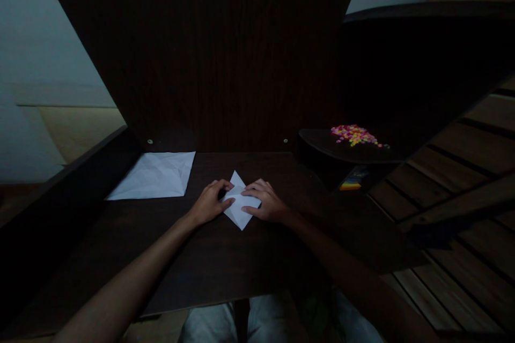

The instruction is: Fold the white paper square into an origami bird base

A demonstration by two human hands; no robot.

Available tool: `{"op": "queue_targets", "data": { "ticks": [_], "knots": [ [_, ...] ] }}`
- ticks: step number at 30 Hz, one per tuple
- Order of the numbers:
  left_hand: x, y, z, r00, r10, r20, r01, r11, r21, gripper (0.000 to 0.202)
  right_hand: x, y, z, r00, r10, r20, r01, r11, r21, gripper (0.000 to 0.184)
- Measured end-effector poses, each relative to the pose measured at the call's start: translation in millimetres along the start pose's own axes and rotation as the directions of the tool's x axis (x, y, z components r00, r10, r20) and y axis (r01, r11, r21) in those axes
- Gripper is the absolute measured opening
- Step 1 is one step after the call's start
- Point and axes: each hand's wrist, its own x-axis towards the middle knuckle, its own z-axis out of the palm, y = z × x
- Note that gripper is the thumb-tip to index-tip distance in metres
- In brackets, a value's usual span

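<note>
A small white sheet of folded paper (240,218), diamond-shaped with creases across it, lies on the dark desk. My left hand (211,201) holds its left corner, the thumb resting on the paper and the index finger bent above it. On the opposite side my right hand (265,201) grips the right corner, with fingers and thumb laid over the top. Both hands partly cover the paper, and the undersides of its corners are hidden.
A larger creased white sheet (159,174) lies at the back left. Several small colourful beads (356,135) are heaped on a raised corner shelf (322,142) at right. A tall dark panel (225,53) rises behind the desk (201,262), and a low side board (64,187) edges the left.
</note>
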Motion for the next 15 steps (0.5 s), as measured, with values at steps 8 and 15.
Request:
{"op": "queue_targets", "data": {
  "ticks": [8, 15],
  "knots": [
    [-0.3, 1.2, -2.1, 1.000, 0.018, 0.023, -0.018, 1.000, -0.017, 0.025, 1.3, 5.7, -2.6, 0.998, 0.030, -0.062, -0.031, 0.999, -0.020, 0.015],
    [-0.8, 5.3, -5.6, 0.996, 0.070, 0.060, -0.071, 0.998, 0.003, 0.016, 2.8, 9.6, -0.5, 0.993, -0.003, -0.121, 0.011, 0.998, 0.063, 0.017]
  ]
}}
